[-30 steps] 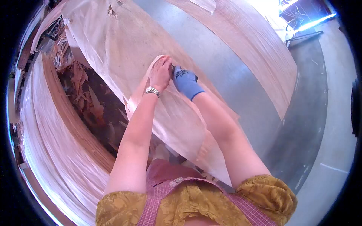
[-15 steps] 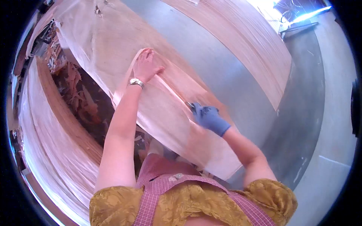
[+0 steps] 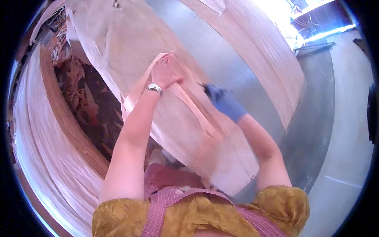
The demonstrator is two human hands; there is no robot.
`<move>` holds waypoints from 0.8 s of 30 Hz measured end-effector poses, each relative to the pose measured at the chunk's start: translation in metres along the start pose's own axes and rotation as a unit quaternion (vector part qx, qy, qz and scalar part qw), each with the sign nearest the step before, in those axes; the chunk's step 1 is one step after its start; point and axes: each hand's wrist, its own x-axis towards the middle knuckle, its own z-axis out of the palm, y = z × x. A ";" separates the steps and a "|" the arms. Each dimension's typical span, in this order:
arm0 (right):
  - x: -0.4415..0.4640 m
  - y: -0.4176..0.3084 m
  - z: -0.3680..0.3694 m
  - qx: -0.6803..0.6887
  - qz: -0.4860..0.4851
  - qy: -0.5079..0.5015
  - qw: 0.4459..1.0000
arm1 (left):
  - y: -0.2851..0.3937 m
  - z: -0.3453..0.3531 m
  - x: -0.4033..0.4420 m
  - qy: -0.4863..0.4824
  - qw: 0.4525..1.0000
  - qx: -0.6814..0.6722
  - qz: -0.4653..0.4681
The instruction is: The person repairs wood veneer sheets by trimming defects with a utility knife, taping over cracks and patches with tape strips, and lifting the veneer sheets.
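A person in mustard sleeves (image 3: 278,205) and a checked pink apron (image 3: 158,207) leans over a broad, thin wood sheet (image 3: 126,43) that runs slantwise across a grey metal worktop (image 3: 225,51), from the upper left down toward the body. The bare left hand (image 3: 166,73), a silver watch (image 3: 154,88) at its wrist, lies flat on the sheet — fingers extended close together, the thumb spread toward the right. From beneath that hand a narrow raised ridge (image 3: 192,104) runs down the sheet; whether it is a fold or a loose strip cannot be told. The right hand, in a blue glove (image 3: 225,100), is just off the sheet's right-hand edge, its fingers closed around a small dark tool (image 3: 204,85), blurred, with the tip near that edge; contact between tip and wood cannot be made out. Along this side a bare strip of metal leaves the gloved hand open room, bounded farther right by a second wood sheet (image 3: 256,55) that tapers to a point. The first sheet's near right corner reaches close to the right forearm. The other flank is tighter: the sheet's left edge borders a dark gap littered with torn wood scraps (image 3: 89,104), and beyond it rises a thick stack of pale sheets (image 3: 51,138) — its brown side edge turned toward the gap.
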 end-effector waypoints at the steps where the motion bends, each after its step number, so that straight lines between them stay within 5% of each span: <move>1: 0.040 -0.013 0.006 -0.039 0.011 -0.028 0.999 | -0.001 0.001 -0.002 0.007 1.000 0.000 0.004; 8: 0.142 -0.027 0.035 -0.129 -0.013 -0.093 0.987 | 0.005 -0.005 -0.006 0.006 1.000 0.012 -0.004; 13: 0.015 0.000 0.034 -0.151 0.092 -0.140 0.974 | 0.010 -0.004 -0.006 -0.013 0.999 0.034 -0.011; 15: -0.065 0.006 0.037 -0.093 0.066 -0.033 0.993 | -0.005 0.021 0.001 0.008 0.998 0.057 0.017; 19: -0.137 -0.003 0.043 -0.089 0.251 -0.150 0.952 | 0.018 -0.002 -0.006 -0.076 0.990 0.106 -0.046; 20: -0.142 -0.001 0.048 -0.080 0.249 -0.140 0.955 | 0.027 0.007 -0.012 0.007 0.990 0.141 -0.029; 22: -0.147 0.001 0.050 -0.065 0.248 -0.128 0.958 | 0.077 0.012 -0.034 -0.129 0.967 0.214 0.048; 24: -0.145 0.008 0.057 -0.056 0.247 -0.124 0.959 | 0.116 0.044 -0.075 -0.124 0.976 0.135 0.118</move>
